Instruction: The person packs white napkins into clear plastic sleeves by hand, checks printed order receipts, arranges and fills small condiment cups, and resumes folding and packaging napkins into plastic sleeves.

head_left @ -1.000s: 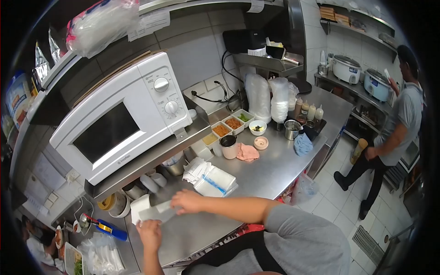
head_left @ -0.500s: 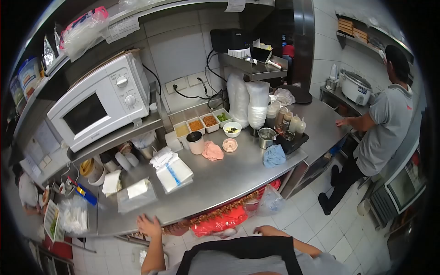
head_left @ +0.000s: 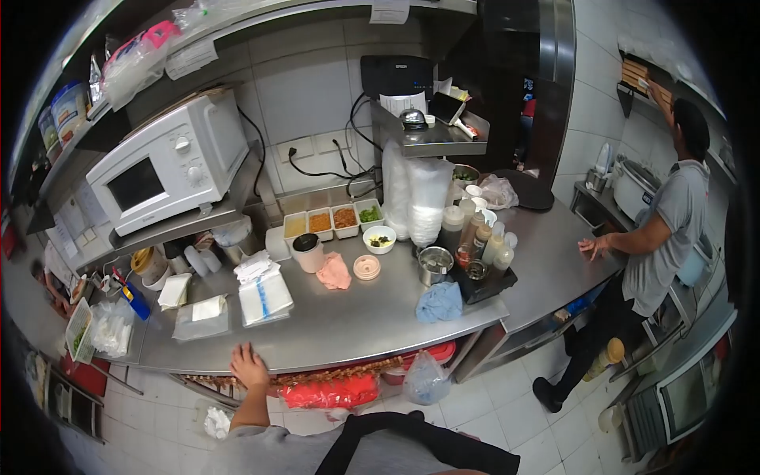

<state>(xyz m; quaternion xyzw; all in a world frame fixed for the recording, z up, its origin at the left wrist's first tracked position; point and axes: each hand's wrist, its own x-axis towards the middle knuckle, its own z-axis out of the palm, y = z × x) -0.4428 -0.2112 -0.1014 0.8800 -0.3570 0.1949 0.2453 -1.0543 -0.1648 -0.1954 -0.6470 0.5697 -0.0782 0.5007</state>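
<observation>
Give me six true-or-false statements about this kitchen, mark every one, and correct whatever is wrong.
1. The person's left hand lies on the front edge of the steel counter. True.
2. The blue cloth is inside the steel pot. False: it lies in front of the pot.
3. The white microwave stands on a raised shelf. True.
4. The pink cloth lies between the pink canister and the round pink lid. True.
5. The chopped greens are in the leftmost of the four containers. False: they are in the rightmost.
6. Both of the co-worker's arms hang down. False: one hand is raised above the shoulder.
</observation>
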